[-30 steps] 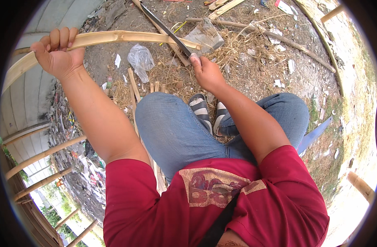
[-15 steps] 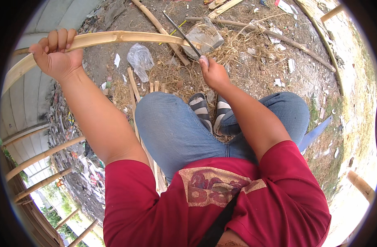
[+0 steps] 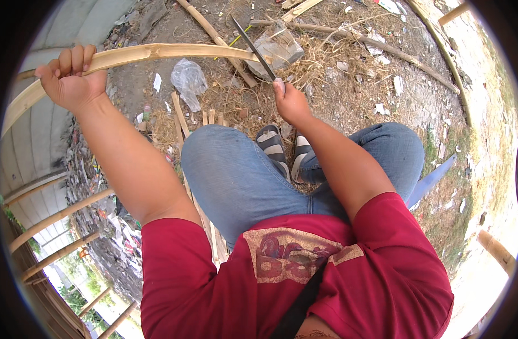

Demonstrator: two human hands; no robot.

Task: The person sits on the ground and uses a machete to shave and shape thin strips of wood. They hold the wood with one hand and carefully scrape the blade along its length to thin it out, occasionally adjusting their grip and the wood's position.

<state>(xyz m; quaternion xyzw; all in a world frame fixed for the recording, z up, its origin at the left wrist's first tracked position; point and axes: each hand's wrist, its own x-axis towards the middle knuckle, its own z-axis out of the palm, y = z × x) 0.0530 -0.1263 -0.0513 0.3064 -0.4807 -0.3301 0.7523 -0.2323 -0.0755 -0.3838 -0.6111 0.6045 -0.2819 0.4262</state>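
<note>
A long, pale split bamboo strip (image 3: 174,51) curves across from the far left, its right end resting on a grey concrete block (image 3: 284,51). My left hand (image 3: 75,78) is wrapped round the strip near the left side of the view. My right hand (image 3: 291,103) grips the handle of a knife with a long, dark, narrow blade (image 3: 252,46). The blade points up and to the left, crossing the strip's end over the block. Whether its edge touches the bamboo I cannot tell. My fingers hide most of the handle.
A bamboo pole (image 3: 211,34) lies behind the strip, and a thin wooden pole (image 3: 383,50) stretches right. A clear plastic bag (image 3: 189,83) lies near the strip. Narrow bamboo slats (image 3: 180,114) lie beside my left knee, a blue blade-like piece (image 3: 432,179) beyond the right. Shavings litter the ground.
Both hands keep their grips, and the strip stays on the block. The knife blade has tilted slightly more upright. The whole view has shifted a little.
</note>
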